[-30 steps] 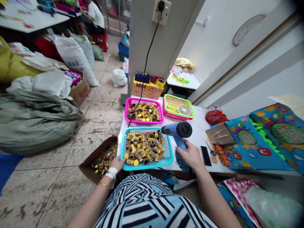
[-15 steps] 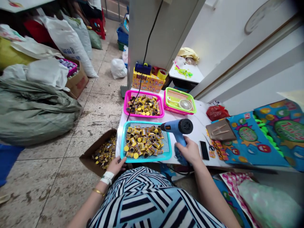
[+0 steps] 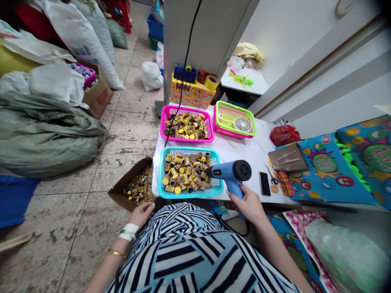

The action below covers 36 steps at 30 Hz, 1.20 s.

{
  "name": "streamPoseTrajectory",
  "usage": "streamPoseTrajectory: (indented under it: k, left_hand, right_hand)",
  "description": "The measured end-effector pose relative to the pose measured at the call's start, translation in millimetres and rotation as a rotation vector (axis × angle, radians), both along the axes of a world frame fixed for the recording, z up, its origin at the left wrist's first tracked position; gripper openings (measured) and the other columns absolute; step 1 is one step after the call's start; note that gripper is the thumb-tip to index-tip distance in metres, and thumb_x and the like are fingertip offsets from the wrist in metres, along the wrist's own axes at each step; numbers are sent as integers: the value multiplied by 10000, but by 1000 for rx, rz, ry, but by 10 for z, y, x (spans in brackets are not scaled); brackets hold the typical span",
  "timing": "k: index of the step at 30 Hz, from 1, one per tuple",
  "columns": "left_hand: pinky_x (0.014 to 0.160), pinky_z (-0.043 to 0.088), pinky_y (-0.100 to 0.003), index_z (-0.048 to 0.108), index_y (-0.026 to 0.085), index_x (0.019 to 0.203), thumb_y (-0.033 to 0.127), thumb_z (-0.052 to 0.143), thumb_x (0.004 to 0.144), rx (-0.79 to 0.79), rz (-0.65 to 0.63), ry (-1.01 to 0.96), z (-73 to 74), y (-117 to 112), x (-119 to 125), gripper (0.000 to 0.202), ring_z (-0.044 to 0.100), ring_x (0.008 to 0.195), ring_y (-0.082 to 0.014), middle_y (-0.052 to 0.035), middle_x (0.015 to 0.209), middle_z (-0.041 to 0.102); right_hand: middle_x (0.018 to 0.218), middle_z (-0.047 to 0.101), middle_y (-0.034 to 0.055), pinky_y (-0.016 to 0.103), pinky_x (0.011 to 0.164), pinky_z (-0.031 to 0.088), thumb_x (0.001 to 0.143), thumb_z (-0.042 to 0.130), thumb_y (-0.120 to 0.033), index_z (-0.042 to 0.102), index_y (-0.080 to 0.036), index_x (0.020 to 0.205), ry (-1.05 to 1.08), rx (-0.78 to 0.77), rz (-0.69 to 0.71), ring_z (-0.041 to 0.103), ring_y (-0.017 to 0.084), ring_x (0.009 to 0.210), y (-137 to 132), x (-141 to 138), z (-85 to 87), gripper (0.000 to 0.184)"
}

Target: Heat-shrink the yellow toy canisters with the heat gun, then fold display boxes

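Note:
My right hand is closed around the handle of a blue heat gun. The nozzle points left, over the right rim of a turquoise mesh basket. Small yellow-and-brown cylindrical containers lie heaped in that basket, some showing dark open ends. Down at the table's front left corner, my left hand is beside a cardboard box of similar containers. Its fingers are curled together near something dark; what they hold, if anything, is hidden.
Behind stands a pink basket of similar containers, beside a green basket with a small fan. A black cable hangs down past the pink basket. A phone, scissors and printed blue packaging lie to the right.
My left hand has let go of the turquoise basket's front left corner and dropped lower, beside the cardboard box. The heat gun stays in my right hand, nozzle slightly lower against the basket; the view has shifted.

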<state>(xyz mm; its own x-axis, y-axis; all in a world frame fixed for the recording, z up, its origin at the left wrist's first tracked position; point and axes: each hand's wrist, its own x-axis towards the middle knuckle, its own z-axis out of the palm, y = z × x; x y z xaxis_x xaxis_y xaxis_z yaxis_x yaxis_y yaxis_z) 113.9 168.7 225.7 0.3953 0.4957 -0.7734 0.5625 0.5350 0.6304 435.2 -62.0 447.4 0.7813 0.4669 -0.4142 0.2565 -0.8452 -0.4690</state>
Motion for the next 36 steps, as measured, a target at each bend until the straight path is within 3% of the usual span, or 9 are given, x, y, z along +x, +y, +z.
streamPoseTrajectory:
  k: [4,9,13,19,23,25,28,31,36]
  left_hand:
    - [566,503,-259,665,106,1049,578,729,652,42,-120,-28,76,-3,107,621,672,717,-213,-87,810,722]
    - [613,542,-320,666,100,1064,573,649,714,122,-200,6,96,26,105,588,687,732,-249,-101,801,725]
    - [914,518,-373,718,163,1023,483,638,769,279,-313,-35,227,34,156,416,672,975,-264,-96,1004,739]
    - [1050,446,-367,612,172,1299,377,506,918,490,-984,-581,501,-116,858,445,618,1153,-236,-106,1286,645]
    - [1155,321,-325,314,191,1520,282,580,885,482,-1323,-674,393,-424,1387,694,390,1401,-219,-101,1554,357]
    - [1149,331,-345,318,214,1518,277,662,825,484,-1470,-566,261,-528,1480,776,379,1408,-251,-112,1567,329]
    - [1028,458,-387,578,208,1337,239,702,762,475,-1551,-374,41,-488,1310,589,570,1227,-305,-143,1383,557]
    - [923,505,-354,697,197,1119,211,595,821,502,-1547,-187,-82,-250,857,315,642,1096,-279,-132,1204,658]
    - [810,524,-392,663,162,1073,220,404,911,588,-1470,124,171,161,92,311,672,999,-302,-184,1148,652]
  right_hand:
    - [654,673,24,287,566,480,776,586,-433,609,-142,1202,-13,4,-10,650,211,574,-19,-54,-35,517]
    - [643,669,8,274,536,466,766,597,-412,630,-145,1131,95,23,-5,619,188,519,-167,-290,-79,454]
    - [669,665,13,281,575,458,772,585,-427,636,-148,1107,18,61,11,617,191,560,-3,-493,-168,438]
    - [629,622,14,282,566,416,779,568,-422,620,-159,1062,-127,-7,35,588,198,570,152,-652,-68,390]
    - [550,591,-23,268,495,422,786,586,-422,573,-170,1158,70,36,-91,565,181,474,54,-798,-10,449]
    - [554,594,-22,269,474,437,794,583,-422,549,-163,1170,169,104,-186,571,181,464,74,-905,-54,458]
    - [595,603,-14,274,477,456,797,588,-405,534,-156,1140,215,171,-228,583,180,486,181,-1094,-194,427]
    - [678,625,18,281,539,475,791,593,-373,574,-151,1017,151,170,-135,595,178,566,277,-1292,-335,317]
    - [888,682,90,329,743,511,784,565,-296,636,-141,965,78,194,43,635,220,809,285,-1571,-460,249]
